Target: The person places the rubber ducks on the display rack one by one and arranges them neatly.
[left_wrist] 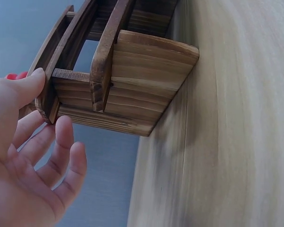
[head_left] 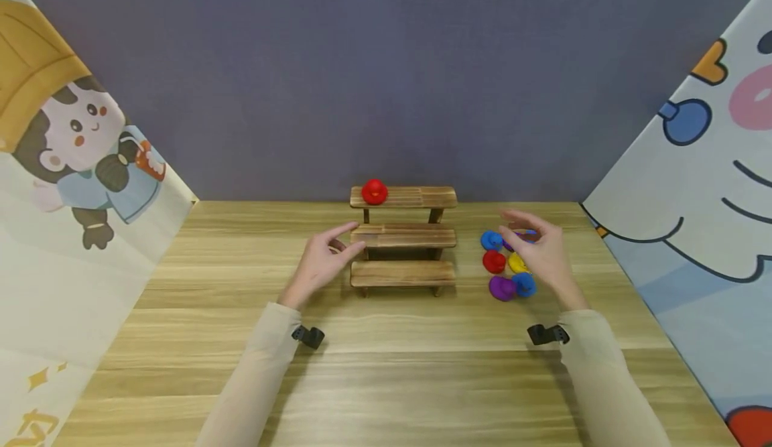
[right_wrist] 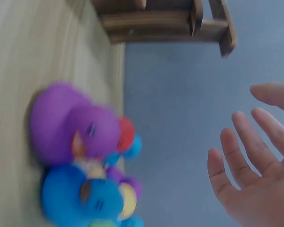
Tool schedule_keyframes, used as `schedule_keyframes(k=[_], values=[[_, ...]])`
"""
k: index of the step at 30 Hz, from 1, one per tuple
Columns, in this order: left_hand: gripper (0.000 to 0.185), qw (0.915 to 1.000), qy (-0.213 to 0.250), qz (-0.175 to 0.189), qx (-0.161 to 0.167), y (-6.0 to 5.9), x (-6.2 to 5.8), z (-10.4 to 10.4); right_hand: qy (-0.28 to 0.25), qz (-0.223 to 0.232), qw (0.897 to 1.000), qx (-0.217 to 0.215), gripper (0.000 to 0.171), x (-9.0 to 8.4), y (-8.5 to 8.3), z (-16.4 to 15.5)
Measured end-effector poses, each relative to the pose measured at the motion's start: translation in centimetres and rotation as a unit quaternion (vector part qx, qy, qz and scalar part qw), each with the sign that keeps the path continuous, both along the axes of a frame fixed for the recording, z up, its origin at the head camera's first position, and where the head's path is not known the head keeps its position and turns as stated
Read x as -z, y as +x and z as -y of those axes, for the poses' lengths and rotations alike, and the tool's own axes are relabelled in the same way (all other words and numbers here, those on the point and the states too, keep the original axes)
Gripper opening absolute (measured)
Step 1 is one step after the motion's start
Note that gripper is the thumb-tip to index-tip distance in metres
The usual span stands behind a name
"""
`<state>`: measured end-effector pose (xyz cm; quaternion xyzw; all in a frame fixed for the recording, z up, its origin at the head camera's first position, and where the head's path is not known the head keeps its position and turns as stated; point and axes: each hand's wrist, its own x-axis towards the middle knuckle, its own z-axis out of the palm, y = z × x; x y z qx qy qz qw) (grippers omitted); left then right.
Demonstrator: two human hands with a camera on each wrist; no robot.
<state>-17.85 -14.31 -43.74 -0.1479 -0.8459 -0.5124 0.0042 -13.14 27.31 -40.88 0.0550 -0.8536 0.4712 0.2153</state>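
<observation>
A three-step wooden stand (head_left: 403, 236) sits at the table's middle back, also in the left wrist view (left_wrist: 128, 90). One red duck (head_left: 374, 192) is on its top step. My left hand (head_left: 326, 259) is open beside the stand's left end, thumb (left_wrist: 23, 87) touching the middle step. Right of the stand lies a cluster of rubber ducks: blue (head_left: 491, 240), red (head_left: 494, 261), yellow (head_left: 517, 263), purple (head_left: 502, 288), blue (head_left: 525, 284). My right hand (head_left: 537, 242) hovers open over them, holding nothing. In the right wrist view a purple duck (right_wrist: 71, 125) and a blue duck (right_wrist: 78, 196) lie close.
The wooden table (head_left: 386, 366) runs forward to me. A dark wall (head_left: 386, 78) stands behind the stand. Cartoon-printed panels close off the left (head_left: 72, 219) and right (head_left: 693, 219) sides. Black wrist-camera mounts (head_left: 309, 336) sit on both sleeves.
</observation>
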Motion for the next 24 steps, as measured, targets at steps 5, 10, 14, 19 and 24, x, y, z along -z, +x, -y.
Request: schedule_keyframes(k=[5, 10, 14, 19, 24], values=[[0.05, 1.0, 0.004, -0.001, -0.002, 0.0, 0.0, -0.1, 0.016, 0.02, 1.0, 0.007, 0.037, 1.2, 0.7, -2.8], [0.05, 0.9999, 0.013, 0.002, -0.002, 0.1, 0.0, -0.1, 0.027, 0.05, 0.998, 0.029, 0.04, 2.3, 1.5, -5.3], [0.05, 0.9997, 0.022, 0.003, -0.001, 0.0, 0.1, -0.2, 0.044, 0.073, 0.995, 0.051, 0.043, 3.1, 2.0, -7.0], [0.052, 0.9995, 0.032, 0.006, 0.001, 0.0, 0.2, -0.3, 0.057, 0.103, 0.991, 0.068, 0.046, 3.9, 2.7, -8.8], [0.054, 0.9993, 0.037, 0.008, 0.0, 0.1, 0.5, -0.3, 0.072, 0.151, 0.982, 0.083, 0.051, 4.7, 2.9, -9.8]])
